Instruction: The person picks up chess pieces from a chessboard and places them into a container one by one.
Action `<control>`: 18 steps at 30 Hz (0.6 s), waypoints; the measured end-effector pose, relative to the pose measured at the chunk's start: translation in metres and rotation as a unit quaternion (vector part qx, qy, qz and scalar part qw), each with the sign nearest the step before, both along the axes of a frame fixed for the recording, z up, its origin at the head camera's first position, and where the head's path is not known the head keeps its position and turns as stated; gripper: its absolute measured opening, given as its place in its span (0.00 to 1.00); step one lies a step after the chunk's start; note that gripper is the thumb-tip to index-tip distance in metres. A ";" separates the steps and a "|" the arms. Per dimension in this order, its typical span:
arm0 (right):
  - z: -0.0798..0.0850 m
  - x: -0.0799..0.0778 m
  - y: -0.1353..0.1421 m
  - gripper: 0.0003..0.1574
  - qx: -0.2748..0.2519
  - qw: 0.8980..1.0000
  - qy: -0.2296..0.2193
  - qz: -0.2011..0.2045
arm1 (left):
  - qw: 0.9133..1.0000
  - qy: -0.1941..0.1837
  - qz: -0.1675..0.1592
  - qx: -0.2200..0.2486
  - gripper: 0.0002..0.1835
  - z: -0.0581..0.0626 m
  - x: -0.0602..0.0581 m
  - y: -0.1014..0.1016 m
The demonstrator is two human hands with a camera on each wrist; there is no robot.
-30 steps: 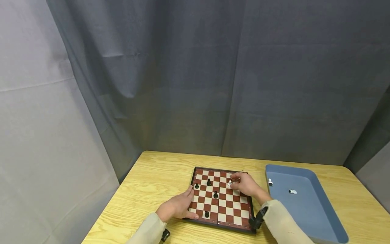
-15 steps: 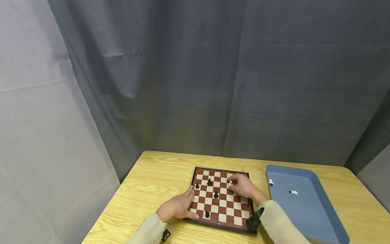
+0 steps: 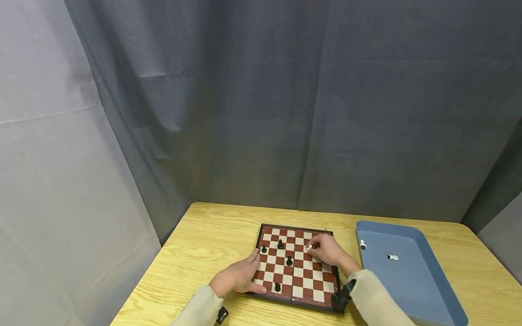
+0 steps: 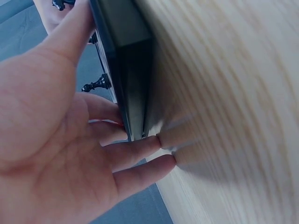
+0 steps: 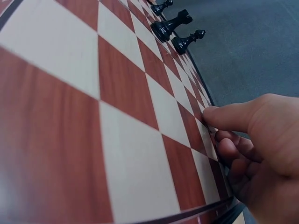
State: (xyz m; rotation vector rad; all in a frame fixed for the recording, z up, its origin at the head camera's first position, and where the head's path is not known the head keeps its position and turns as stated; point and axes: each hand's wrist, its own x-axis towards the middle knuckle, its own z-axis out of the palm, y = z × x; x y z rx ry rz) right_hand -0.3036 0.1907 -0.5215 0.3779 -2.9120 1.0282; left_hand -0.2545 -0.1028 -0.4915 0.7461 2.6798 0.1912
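A red-and-white chessboard (image 3: 307, 283) with a dark rim lies on the table. My left hand (image 3: 240, 274) rests at its near left corner, thumb on the near edge and fingers fairly straight along the left side. In the left wrist view, the fingers of that hand (image 4: 70, 135) touch the dark side of the board (image 4: 133, 79). Over the far right part, my right hand (image 3: 328, 249) pinches a small white chess piece (image 3: 310, 247), mostly covered by fingers. The right wrist view shows the hand (image 5: 261, 144) low over the squares, the piece hidden.
Several black pieces stand on the board's left half, among them a black rook (image 5: 173, 25) and a black bishop (image 5: 188, 41). Right of the board is a blue tray (image 3: 412, 290) with two white pieces, one (image 3: 362, 244) near its left wall, another (image 3: 393, 257) lying down.
My right fingers have drawn closer around the white piece, which now shows less and sits very slightly lower and to the right. My left hand stays at the board's corner.
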 end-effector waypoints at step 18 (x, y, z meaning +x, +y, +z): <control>0.020 0.026 0.034 0.03 -0.036 0.998 0.031 0.052 | 1.000 0.006 -0.011 0.003 0.56 0.000 -0.002 -0.001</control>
